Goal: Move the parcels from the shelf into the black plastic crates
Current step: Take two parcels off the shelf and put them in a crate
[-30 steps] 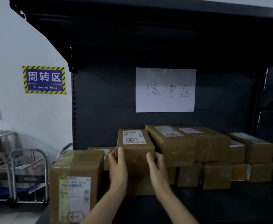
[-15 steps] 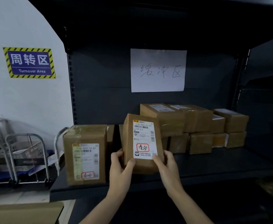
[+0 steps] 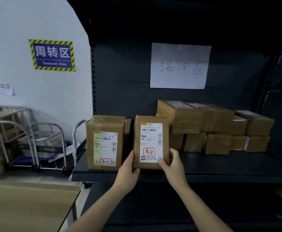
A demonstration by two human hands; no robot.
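At frame centre, the left hand (image 3: 128, 171) and right hand (image 3: 173, 164) clasp the parcel (image 3: 151, 141) upright by its lower corners (label facing out, probably for reading).

A parcel warehouse: a hazard-striped sign (image 3: 52, 55) reads "Turnover Area", a dark metal shelf (image 3: 220, 166) holds taped cardboard parcels (image 3: 217, 119) with shipping labels under a handwritten paper (image 3: 180, 66), and trolleys (image 3: 48, 144) stand by the white wall (image 3: 53, 97).

A small brown cardboard parcel (image 3: 151, 141), white-labelled, is held upright at the front edge of the dark metal shelf (image 3: 220, 163); a taped brown parcel (image 3: 105, 141) stands just left; stacked brown parcels (image 3: 217, 124) lie behind, right.
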